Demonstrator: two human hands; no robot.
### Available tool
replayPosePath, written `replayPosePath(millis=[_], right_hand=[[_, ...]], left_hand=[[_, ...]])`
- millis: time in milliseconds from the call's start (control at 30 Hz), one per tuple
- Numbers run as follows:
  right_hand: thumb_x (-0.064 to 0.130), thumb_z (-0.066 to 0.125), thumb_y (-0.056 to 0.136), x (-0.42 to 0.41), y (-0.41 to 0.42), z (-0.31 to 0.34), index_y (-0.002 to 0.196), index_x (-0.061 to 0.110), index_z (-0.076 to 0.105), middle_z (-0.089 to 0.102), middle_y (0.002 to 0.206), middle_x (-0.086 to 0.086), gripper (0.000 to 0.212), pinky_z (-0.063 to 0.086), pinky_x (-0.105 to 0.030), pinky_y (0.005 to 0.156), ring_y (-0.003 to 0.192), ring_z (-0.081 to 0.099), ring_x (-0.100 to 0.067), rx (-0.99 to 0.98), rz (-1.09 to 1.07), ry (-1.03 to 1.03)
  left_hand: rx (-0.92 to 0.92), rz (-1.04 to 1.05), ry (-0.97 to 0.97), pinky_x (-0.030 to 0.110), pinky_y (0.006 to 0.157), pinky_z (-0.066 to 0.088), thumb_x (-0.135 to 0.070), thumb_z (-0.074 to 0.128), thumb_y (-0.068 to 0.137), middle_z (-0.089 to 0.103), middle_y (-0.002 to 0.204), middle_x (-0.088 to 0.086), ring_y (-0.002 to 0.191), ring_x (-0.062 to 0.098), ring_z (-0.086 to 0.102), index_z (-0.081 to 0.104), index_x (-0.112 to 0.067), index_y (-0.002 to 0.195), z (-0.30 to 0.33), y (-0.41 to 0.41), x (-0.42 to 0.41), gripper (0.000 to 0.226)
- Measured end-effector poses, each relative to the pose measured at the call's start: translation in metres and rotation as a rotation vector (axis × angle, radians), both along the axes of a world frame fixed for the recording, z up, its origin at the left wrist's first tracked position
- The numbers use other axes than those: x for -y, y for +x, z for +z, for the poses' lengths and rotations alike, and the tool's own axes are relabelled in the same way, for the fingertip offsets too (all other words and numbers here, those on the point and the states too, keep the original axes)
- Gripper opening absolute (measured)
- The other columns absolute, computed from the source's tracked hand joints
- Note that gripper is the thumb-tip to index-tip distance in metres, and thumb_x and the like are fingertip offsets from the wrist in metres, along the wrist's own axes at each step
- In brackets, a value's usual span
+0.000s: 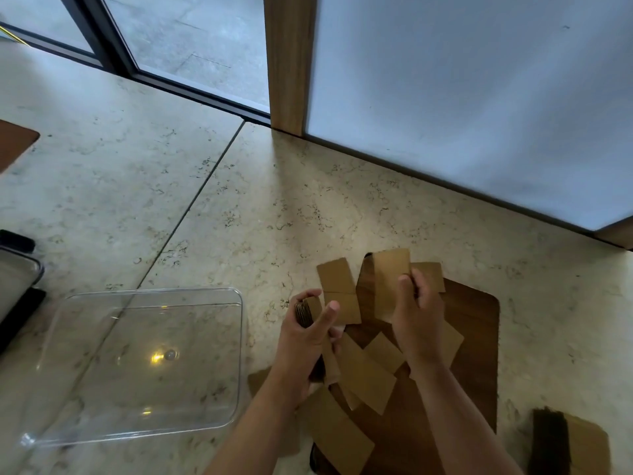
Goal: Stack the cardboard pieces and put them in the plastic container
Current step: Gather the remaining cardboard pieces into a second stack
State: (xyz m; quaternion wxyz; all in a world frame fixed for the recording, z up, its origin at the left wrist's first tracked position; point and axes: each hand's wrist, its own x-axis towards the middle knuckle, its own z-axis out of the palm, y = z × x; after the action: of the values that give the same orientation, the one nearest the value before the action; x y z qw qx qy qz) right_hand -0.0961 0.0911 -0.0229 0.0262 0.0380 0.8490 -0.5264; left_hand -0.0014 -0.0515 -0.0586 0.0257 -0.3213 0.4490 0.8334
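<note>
Several brown cardboard pieces [368, 371] lie scattered over a dark wooden board [476, 337] on the stone floor. My left hand [305, 341] grips a small stack of cardboard pieces [303, 311] held on edge. My right hand [419, 317] pinches one cardboard piece [390, 279] and holds it up above the board. A clear plastic container [236, 337] stands to the left of my left hand, with nothing in it.
A blue-white panel [479, 97] with a wooden post [287, 63] stands behind the board. A glass door is at the back left. A tray and dark objects [17, 269] sit at the left edge. Another cardboard stack [565, 443] lies at the bottom right.
</note>
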Motion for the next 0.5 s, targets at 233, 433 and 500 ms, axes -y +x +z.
replayPosePath(millis=[233, 433, 500], right_hand=[[0.038, 0.062, 0.099, 0.003, 0.026, -0.015, 0.113, 0.035, 0.075, 0.075, 0.100, 0.012, 0.019, 0.055, -0.013, 0.062, 0.084, 0.072, 0.002, 0.451, 0.421, -0.044], [0.055, 0.066, 0.090, 0.033, 0.009, -0.036, 0.135, 0.016, 0.054, 0.051, 0.127, -0.006, 0.061, 0.049, -0.033, 0.098, 0.114, 0.050, -0.017, 0.147, 0.302, 0.619], [0.050, 0.072, 0.088, 0.044, 0.010, -0.040, 0.133, 0.014, 0.051, 0.050, 0.125, -0.002, 0.061, 0.046, -0.034, 0.103, 0.118, 0.049, -0.018, 0.102, 0.384, 0.681]], left_hand=[[0.079, 0.045, 0.091, 0.051, 0.069, 0.065, -0.029, 0.080, 0.091, 0.074, 0.119, 0.018, 0.099, 0.041, 0.076, 0.070, -0.036, 0.119, 0.005, -0.004, 0.000, 0.030], [0.113, 0.182, 0.079, 0.050, 0.070, 0.066, -0.018, 0.078, 0.091, 0.080, 0.092, 0.015, 0.071, 0.027, 0.076, 0.071, -0.041, 0.114, -0.003, 0.009, 0.004, 0.033], [0.117, 0.196, -0.061, 0.038, 0.064, 0.065, -0.039, 0.083, 0.079, 0.077, 0.078, 0.003, 0.065, 0.018, 0.074, 0.068, -0.045, 0.114, -0.001, 0.011, 0.006, 0.038]])
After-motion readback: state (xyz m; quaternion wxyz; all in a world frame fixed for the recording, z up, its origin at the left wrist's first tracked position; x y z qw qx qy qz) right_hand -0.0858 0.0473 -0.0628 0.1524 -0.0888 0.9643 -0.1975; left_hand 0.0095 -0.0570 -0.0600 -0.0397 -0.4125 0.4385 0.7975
